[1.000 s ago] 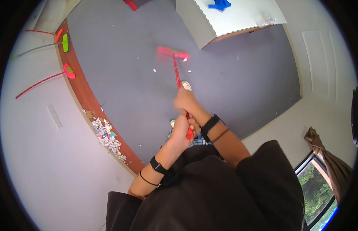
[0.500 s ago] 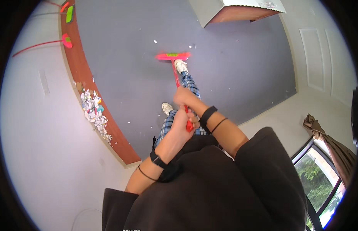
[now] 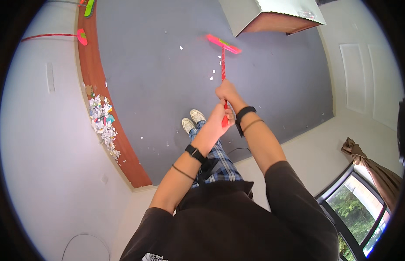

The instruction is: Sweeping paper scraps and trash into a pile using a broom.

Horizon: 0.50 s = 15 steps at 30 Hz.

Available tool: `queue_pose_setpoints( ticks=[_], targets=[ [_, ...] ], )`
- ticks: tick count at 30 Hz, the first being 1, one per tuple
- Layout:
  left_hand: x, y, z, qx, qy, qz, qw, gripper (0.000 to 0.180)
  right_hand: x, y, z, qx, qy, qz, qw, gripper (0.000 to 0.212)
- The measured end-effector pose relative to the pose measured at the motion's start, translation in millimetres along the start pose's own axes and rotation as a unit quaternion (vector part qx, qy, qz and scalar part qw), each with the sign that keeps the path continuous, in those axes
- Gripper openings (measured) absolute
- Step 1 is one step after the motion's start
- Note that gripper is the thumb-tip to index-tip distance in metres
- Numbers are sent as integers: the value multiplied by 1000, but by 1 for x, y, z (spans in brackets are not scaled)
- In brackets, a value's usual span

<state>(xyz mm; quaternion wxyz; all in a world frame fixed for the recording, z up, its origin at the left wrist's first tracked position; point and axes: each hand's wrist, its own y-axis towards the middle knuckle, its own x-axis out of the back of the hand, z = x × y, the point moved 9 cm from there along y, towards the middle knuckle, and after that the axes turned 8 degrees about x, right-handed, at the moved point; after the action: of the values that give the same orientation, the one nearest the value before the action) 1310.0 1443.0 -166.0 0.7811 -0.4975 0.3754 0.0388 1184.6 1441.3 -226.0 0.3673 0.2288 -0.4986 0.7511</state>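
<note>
From my remote post, largest first: grey floor (image 3: 146,91), partly swept, I judge; stray bits dot it. A white-topped table (image 3: 284,8) stands beyond; a clear plastic item (image 3: 307,14) lies on it, contents too small to tell. I spot no bin or dustpan. Along the wall, a red-brown strip (image 3: 133,168) bears the scrap pile (image 3: 102,116), loose, in no container; that gathering looks mostly done. The working broom (image 3: 223,65) reaches out ahead of the feet, its pink head over the floor past the nearest scraps; I cannot tell whether the bristles touch. Right hand (image 3: 229,92) wraps the red handle farther down; left hand (image 3: 218,114) closes round it near the top end. Smallest: white scraps (image 3: 213,71) beside the handle, others scattered singly, all seemingly left to gather.
</note>
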Motion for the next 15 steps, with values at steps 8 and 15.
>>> queue_pose_setpoints(
  ticks=[8,15],
  targets=[
    [60,-93,68,-16,67,-208,976,35,-119,-109,9,43,115,132,984,34],
    [18,-149,99,3,98,-275,956,33,-72,-173,26,-7,264,150,953,46]
  ],
)
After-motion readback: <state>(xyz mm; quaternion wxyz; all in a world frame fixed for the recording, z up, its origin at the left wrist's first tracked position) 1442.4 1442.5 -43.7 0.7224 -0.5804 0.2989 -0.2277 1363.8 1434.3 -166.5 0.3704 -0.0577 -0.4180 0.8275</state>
